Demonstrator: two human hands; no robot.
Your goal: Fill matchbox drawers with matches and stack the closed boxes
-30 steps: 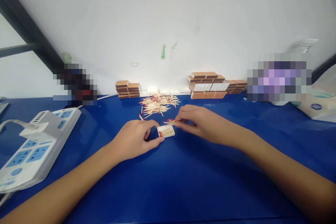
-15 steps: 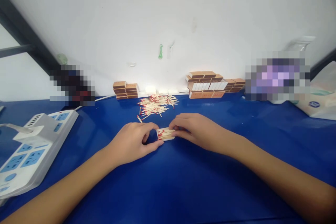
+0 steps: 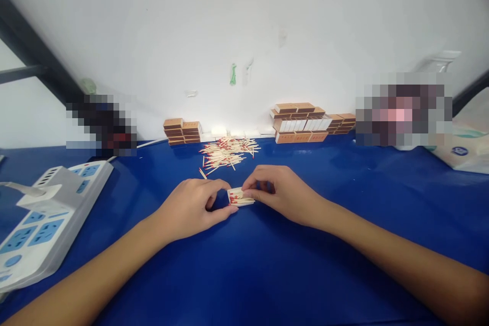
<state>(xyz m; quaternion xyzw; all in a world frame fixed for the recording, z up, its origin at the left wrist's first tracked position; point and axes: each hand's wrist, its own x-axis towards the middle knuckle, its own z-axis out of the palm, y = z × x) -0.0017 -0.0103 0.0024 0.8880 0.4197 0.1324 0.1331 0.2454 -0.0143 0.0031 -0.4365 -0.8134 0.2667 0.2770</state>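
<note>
A small white matchbox tray [image 3: 230, 196] with red-tipped matches [image 3: 241, 200] in it lies on the blue tabletop in front of me. Thumb and forefinger of my left hand [image 3: 198, 206] grip its left end from both sides. My right hand [image 3: 277, 191] reaches into the right part of the tray, thumb and fingertips pinched on matches there. Its fingers hide part of the tray's back and right end. Just behind my hands spreads a loose pile of matches [image 3: 227, 154], heads pointing various ways.
Closed matchboxes [image 3: 182, 132] are stacked at the wall on the left, with a larger stack of matchboxes [image 3: 300, 125] on the right. White trays [image 3: 219, 132] stand behind the pile. A power strip [image 3: 49, 224] lies at left, a tissue pack [image 3: 464, 150] at far right.
My right hand's fingertips have shifted slightly left over the tray, and its fingers are more bent. Matches near the front of the tray show more now. My left hand keeps its grip.
</note>
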